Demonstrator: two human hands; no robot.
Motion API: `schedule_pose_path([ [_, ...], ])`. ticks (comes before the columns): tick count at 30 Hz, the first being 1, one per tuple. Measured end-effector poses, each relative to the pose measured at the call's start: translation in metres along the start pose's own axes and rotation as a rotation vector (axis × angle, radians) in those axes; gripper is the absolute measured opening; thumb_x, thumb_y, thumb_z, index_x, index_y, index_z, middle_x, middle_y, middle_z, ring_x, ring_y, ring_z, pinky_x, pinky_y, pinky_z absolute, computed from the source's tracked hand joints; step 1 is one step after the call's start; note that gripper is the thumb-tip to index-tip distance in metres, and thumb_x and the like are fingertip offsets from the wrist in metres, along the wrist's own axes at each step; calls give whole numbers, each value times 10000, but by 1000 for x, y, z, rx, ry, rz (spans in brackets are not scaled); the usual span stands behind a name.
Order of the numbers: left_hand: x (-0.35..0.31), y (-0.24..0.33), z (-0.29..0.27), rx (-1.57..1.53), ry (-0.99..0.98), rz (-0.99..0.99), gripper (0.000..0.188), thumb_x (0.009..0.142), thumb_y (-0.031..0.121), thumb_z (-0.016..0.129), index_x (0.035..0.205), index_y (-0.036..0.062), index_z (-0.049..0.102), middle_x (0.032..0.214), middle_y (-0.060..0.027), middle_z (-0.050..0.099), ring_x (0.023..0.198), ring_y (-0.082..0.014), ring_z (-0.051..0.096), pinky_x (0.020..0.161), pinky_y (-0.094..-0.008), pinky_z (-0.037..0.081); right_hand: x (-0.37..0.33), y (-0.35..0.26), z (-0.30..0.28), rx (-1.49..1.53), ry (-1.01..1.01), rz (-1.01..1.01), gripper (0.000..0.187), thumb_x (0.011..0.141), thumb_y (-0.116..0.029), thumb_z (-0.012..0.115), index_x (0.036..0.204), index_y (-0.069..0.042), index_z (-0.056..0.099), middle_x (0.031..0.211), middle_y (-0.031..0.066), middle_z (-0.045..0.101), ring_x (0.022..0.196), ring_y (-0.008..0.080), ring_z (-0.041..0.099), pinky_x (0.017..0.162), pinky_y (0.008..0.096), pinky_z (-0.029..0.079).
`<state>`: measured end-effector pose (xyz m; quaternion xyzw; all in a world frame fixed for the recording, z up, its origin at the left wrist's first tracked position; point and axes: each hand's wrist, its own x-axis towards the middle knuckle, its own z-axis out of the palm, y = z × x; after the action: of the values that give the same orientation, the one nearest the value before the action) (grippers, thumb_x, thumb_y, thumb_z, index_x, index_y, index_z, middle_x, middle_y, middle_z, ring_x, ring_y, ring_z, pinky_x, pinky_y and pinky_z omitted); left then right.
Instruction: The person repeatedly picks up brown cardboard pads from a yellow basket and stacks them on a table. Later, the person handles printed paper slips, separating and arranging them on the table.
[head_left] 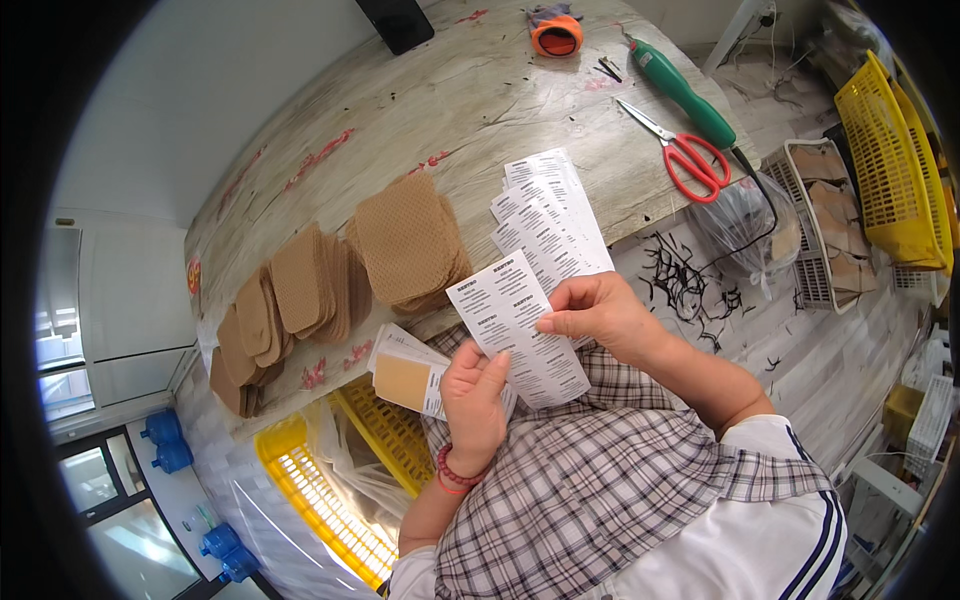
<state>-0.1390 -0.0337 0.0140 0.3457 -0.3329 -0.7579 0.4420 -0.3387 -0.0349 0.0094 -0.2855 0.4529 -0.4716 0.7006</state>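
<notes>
The left hand [472,405] has its grip closed around the left edge of a white label sheet [515,325], thumb on top. The right hand [605,318] pinches the sheet's right edge between thumb and forefinger. The label sheet is tilted above the person's lap, in front of the near edge of the worktop [430,110]. Just left of the left hand are some white and tan cards [403,382]; whether that grip also holds them, I cannot tell. More label sheets [555,215] lie fanned on the worktop, near stacks of brown textured pieces [408,240]. Red-handled scissors [692,165] lie farther right.
</notes>
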Motion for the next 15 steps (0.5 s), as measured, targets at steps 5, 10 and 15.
schedule_pose_path([
  [5, -2, -1, 0, 63, 13, 63, 197, 940, -9, 550, 1124, -75, 576, 1069, -137, 676, 958, -143, 641, 876, -267, 494, -2, 1, 0, 2, 3, -13, 98, 831, -81, 736, 865, 0, 693, 782, 22, 672, 679, 47, 572, 593, 193, 441],
  [10, -3, 0, -1, 109, 35, 81, 171, 948, 19, 569, 1082, -81, 605, 1024, -124, 688, 898, -126, 643, 829, -251, 505, -4, 2, 2, 16, 3, -24, 103, 829, -80, 739, 869, 3, 694, 789, 29, 678, 680, 50, 581, 597, 186, 445],
  [15, -5, 4, 4, 143, 43, 63, 190, 973, 55, 541, 1090, -81, 603, 1013, -110, 689, 881, -119, 641, 815, -250, 509, -4, 1, 3, -27, 7, -39, 105, 828, -81, 742, 866, 4, 694, 791, 36, 681, 678, 53, 585, 591, 194, 452],
])
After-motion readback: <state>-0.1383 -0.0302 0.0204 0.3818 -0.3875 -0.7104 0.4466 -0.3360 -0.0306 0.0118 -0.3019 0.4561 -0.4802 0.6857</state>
